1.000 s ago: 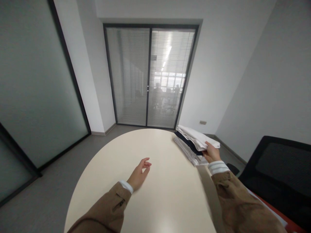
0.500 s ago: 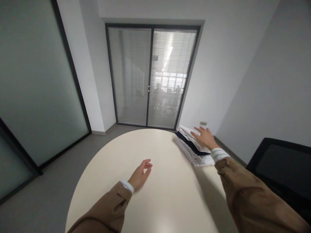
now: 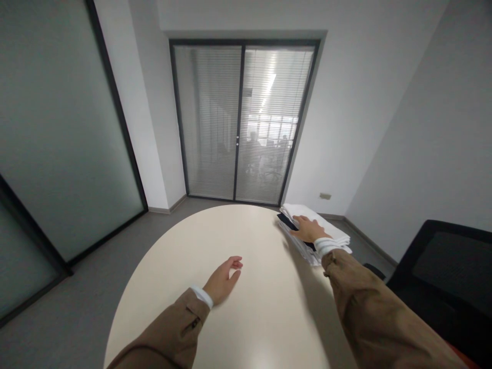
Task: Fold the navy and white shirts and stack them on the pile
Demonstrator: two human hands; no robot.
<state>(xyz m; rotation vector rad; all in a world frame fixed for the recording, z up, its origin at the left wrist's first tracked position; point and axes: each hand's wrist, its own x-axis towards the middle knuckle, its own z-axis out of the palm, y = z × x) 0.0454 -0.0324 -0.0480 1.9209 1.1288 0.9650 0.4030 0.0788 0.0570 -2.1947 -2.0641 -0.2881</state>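
A stack of folded cloth, white layers [image 3: 326, 225] with a dark one [image 3: 286, 221] between them, lies at the right edge of the round table. My right hand [image 3: 308, 229] rests on the near left side of this stack, palm down and fingers spread. It looks open; whether the fingertips press on the cloth I cannot tell. Over the middle of the table is my left hand [image 3: 223, 279], loosely curved with the thumb apart from the fingers. Nothing is in it, and it stays well left of the stack.
The cream round table [image 3: 261, 318] fills the lower middle. A black mesh chair [image 3: 453, 266] stands at the right. Beyond the table is a glass panel with blinds [image 3: 238, 123], and frosted glass [image 3: 57, 128] rises on the left.
My right hand has moved left and down, from the top of the stack to its near left side. More of the white top layer shows. The left hand has barely moved.
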